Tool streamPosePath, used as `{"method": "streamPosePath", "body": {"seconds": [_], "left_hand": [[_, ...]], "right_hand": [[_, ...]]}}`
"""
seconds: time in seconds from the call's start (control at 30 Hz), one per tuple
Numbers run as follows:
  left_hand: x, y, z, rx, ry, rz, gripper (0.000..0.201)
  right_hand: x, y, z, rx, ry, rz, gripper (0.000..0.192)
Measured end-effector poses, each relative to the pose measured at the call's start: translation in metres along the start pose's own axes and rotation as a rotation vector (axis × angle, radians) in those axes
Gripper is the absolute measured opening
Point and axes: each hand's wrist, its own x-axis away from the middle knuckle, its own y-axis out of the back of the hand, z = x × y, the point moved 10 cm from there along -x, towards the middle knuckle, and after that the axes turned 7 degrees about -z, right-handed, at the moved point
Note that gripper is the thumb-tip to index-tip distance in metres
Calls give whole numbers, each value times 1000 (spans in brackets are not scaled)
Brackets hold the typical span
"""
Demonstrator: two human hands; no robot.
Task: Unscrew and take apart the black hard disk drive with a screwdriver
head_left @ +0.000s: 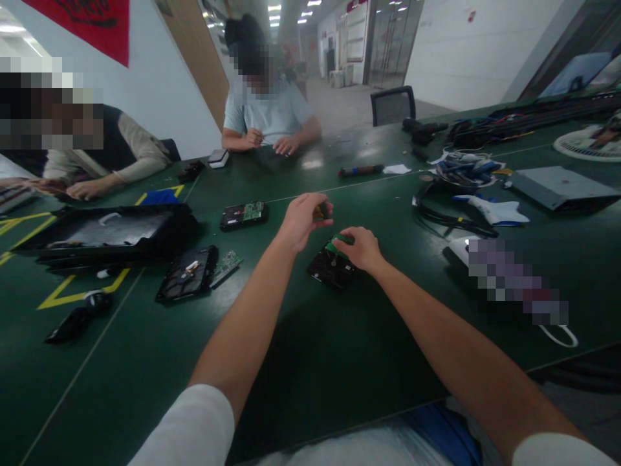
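In front of me a black hard drive lies on the green table. At its upper side shows a small green circuit board, partly covered by my fingers. My right hand pinches the edge of this board with thumb and fingers. Just above and left of the drive, my left hand is raised off the table with curled fingers. Something small and dark sits between them, too hidden to name.
A second hard drive with a green board lies farther back. To the left are an opened drive, a loose circuit board and a black tray. Cables and a metal box lie right. Two people sit across.
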Motion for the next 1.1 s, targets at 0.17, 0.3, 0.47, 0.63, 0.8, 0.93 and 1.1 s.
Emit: {"method": "streamPosePath", "body": {"seconds": [0.17, 0.3, 0.47, 0.63, 0.8, 0.93, 1.1], "left_hand": [[2, -5, 5, 67, 28, 1, 26], [5, -15, 12, 170, 72, 47, 27], [2, -13, 11, 189, 49, 50, 23], [0, -4, -4, 2, -32, 38, 22], [2, 6, -12, -51, -43, -50, 23], [3, 0, -8, -2, -39, -11, 21], [5, -12, 4, 149, 36, 61, 22]], "right_hand": [[1, 0, 0, 9, 2, -6, 36], [1, 1, 2, 17, 8, 0, 35], [0, 2, 4, 9, 18, 1, 32], [-1, -1, 0, 11, 5, 4, 35], [0, -1, 0, 12, 13, -1, 35], [0, 1, 1, 11, 17, -1, 35], [0, 3, 4, 12, 17, 5, 35]]}}
